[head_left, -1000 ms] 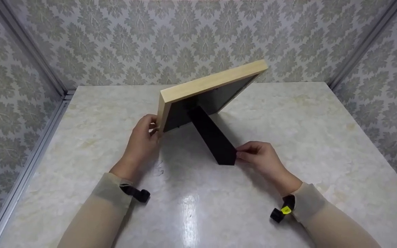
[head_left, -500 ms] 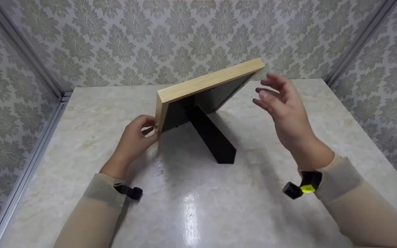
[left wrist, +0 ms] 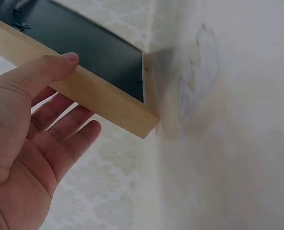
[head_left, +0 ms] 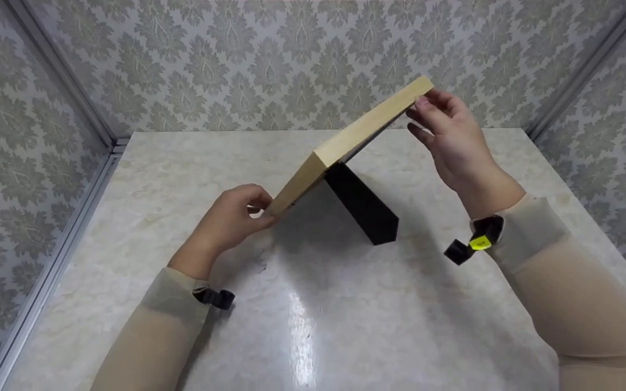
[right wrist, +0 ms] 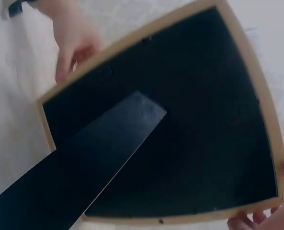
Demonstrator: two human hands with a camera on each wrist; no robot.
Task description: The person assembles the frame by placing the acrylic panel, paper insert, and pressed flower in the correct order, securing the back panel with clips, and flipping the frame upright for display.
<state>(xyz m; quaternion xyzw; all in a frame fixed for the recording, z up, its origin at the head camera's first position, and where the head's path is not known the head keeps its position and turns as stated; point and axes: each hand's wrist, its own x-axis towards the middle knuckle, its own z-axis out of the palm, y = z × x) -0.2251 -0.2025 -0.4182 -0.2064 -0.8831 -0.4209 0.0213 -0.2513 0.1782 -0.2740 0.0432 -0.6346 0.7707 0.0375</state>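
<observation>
A picture frame point(head_left: 373, 127) of pale wood leans back over the table, its dark backing board point(right wrist: 194, 110) facing me. From that backing a black easel leg point(head_left: 364, 209) slants down toward the table. My left hand point(head_left: 229, 220) pinches the frame's lower left side, thumb on the back edge and fingers beneath, as the left wrist view shows. At the upper right corner my right hand point(head_left: 457, 141) grips the frame between thumb and fingers. The picture side of the frame is hidden from me.
A pale marbled tabletop point(head_left: 182, 163) lies under the frame. Patterned wallpaper point(head_left: 269, 65) stands behind and on both sides. Metal rails point(head_left: 47, 277) run along the left edge. Black cameras point(head_left: 218, 297) are strapped to both wrists.
My right hand has left the easel leg, risen and taken hold of the frame's upper right corner. The frame has turned and shifted right, with my left hand still holding its left side.
</observation>
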